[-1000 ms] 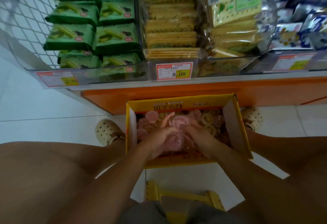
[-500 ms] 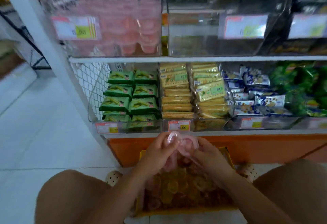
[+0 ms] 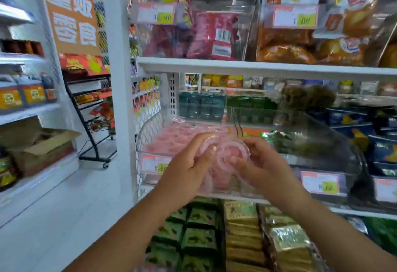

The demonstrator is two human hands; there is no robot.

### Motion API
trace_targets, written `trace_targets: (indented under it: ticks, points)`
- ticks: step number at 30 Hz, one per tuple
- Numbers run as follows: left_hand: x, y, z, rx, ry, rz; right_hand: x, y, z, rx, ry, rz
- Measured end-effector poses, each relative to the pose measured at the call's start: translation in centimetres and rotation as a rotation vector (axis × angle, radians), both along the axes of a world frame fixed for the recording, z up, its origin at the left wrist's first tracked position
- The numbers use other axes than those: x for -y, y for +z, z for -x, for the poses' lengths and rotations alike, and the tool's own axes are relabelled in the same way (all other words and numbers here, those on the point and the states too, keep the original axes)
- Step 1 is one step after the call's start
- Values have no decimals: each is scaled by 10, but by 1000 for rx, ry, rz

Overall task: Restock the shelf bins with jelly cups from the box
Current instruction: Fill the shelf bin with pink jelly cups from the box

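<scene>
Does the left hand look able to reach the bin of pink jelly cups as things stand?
Probably yes. The left hand, holding jelly cups, is right in front of the clear bin, whose top looks open; nothing visible lies between them. The right hand holds cups beside it.
</scene>
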State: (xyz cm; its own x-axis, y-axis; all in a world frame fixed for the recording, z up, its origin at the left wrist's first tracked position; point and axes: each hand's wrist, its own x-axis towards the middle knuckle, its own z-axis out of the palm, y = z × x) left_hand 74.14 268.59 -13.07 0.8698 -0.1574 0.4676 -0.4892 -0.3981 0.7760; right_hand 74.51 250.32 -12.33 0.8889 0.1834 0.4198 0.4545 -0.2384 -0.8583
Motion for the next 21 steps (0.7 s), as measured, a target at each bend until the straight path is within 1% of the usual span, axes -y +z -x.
trace_targets:
  ticks: [1,4,6,9,11,13,15,17,19,21]
  points:
    - [-7,11,-13,30,17,-3,-6,14,-14,30,1,20]
    - [-26,35,-51,117,90,-31,-22,46,-66,137,-45,183]
    - [-39,40,-77,135,165,-38,-32,61,-105,148,-80,298]
    - [-57,33,-111,186,259,-82,-46,70,-177,136,-126,511]
    - [-66,22,-127,217,318,-137,-56,69,-223,133,-146,691]
    - [-70,12,-136,221,372,-174,-67,67,-258,113,-152,915]
    - [-71,5,-141,233,393,-179,-77,68,-280,66,-143,1054]
    - [-72,2,-144,232,409,-146,-86,65,-295,-2,-125,1048]
    - [-74,1,-146,229,412,-146,-93,59,-306,-72,-105,997]
    - [-74,2,-145,227,407,-143,-99,51,-315,-115,-55,992]
